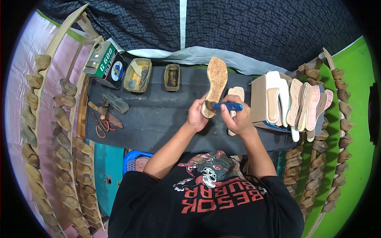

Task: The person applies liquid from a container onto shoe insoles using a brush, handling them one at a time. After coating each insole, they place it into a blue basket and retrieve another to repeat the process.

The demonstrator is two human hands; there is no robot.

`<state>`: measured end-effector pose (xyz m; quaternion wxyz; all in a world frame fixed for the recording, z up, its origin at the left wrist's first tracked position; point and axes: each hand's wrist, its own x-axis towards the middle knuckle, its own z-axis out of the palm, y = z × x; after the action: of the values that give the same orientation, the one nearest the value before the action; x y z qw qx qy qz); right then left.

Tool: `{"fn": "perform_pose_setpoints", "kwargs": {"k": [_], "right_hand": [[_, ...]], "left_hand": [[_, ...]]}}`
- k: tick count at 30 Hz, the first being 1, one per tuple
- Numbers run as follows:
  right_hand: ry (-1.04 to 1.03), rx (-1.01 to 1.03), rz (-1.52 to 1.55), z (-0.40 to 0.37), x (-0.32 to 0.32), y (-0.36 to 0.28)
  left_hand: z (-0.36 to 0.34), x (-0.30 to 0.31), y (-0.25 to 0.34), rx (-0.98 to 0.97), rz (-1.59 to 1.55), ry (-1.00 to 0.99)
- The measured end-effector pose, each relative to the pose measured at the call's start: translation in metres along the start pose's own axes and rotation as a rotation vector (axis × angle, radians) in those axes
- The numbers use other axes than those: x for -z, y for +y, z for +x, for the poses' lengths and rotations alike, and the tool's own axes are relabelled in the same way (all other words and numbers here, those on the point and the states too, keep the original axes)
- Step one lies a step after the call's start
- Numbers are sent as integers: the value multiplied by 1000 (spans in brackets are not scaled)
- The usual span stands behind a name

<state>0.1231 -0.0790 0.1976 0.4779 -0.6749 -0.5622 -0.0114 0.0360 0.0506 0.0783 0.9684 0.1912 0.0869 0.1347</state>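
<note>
My left hand (196,116) grips a tan shoe insole (217,77) by its heel end and holds it up over the bench, toe end pointing away. The surface facing me looks brown and mottled. In my right hand (240,118) is a blue-handled brush (232,106), fingers wrapped round the handle. Its bristle end meets the insole near the heel; the bristles themselves are hard to make out. Behind my right hand lie more pale insoles (236,92), partly hidden by the hand.
A dark work surface (147,119) carries a glue can (105,65), two yellowish tubs (137,75), a grey block (115,103), a hammer (99,110) and scissors (102,127). A cardboard box (260,99) holding several insoles stands right. Racks of shoe lasts (61,119) flank both sides.
</note>
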Motion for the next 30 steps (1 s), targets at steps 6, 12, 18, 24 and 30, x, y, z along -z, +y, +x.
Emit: {"fn": "perform_pose_setpoints", "kwargs": {"k": [6, 12, 18, 24, 30], "right_hand": [[9, 28, -2, -4, -4, -7], [49, -10, 2, -5, -6, 0], [67, -63, -54, 0, -2, -6], [140, -94, -1, 0, -6, -2], [150, -92, -76, 9, -2, -7]], "left_hand": [[-2, -8, -3, -69, -72, 25], [-6, -2, 3, -72, -26, -50], [-4, -5, -2, -78, -37, -81], [-6, -3, 2, -71, 17, -95], [-3, -2, -10, -89, 15, -107]]}}
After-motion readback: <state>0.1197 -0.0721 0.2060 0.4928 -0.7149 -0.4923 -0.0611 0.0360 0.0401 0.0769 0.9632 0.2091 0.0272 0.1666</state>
